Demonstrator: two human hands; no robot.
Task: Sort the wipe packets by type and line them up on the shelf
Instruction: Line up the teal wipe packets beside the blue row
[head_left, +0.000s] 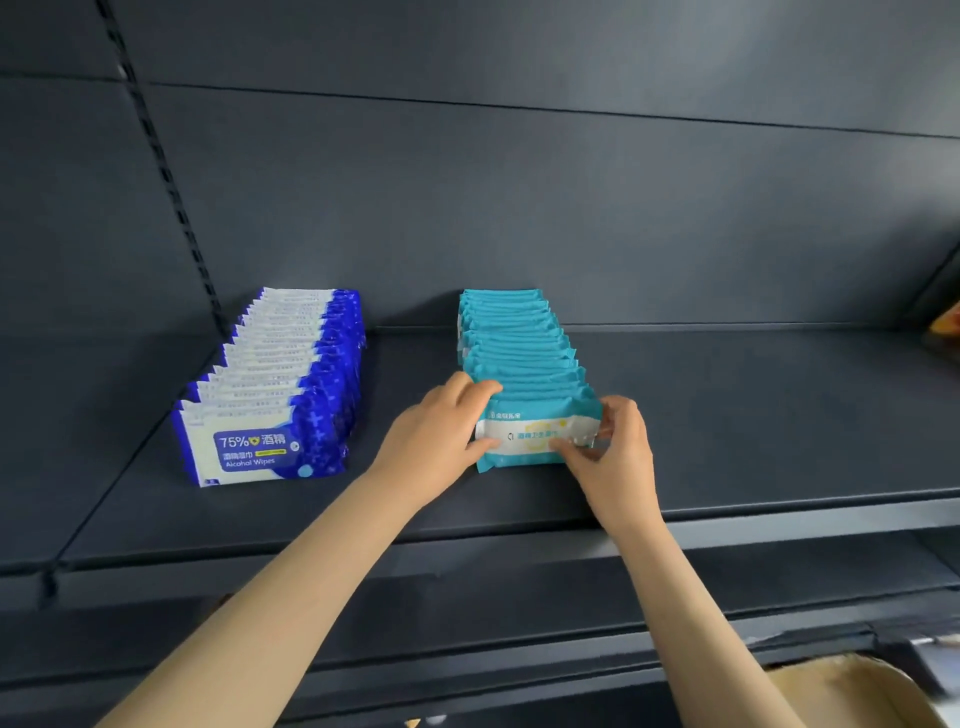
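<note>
Dark matte metal shelf (753, 415), flat deck with a raised front lip; the back panel behind it is the same dull finish. A slotted upright (171, 192) runs down the left of the panel.

Two rows of soft, glossy, pillow-shaped packets stand on edge on the deck, each row running from the back panel toward the front lip, well apart from each other.

Left row: blue-and-white packets (280, 374), crimped side seams, the front one printed "75%" and "Alcohol Wipes". The row leans slightly and fans to the left.

Right row: teal packets (519, 343), tops packed tight together and even.

The front teal packet (535, 436) stands against the end of that row, its white label band facing outward. The left hand (436, 436) holds its left end, fingers curled over the top corner and thumb on the face. The right hand (618, 452) pinches its right end, thumb laid across the label, fingers wrapped around the crimped seam.

A brown cardboard box (852, 691) sits below at lower right. An orange item (948, 322) shows at the far right edge; too blurred to identify.
</note>
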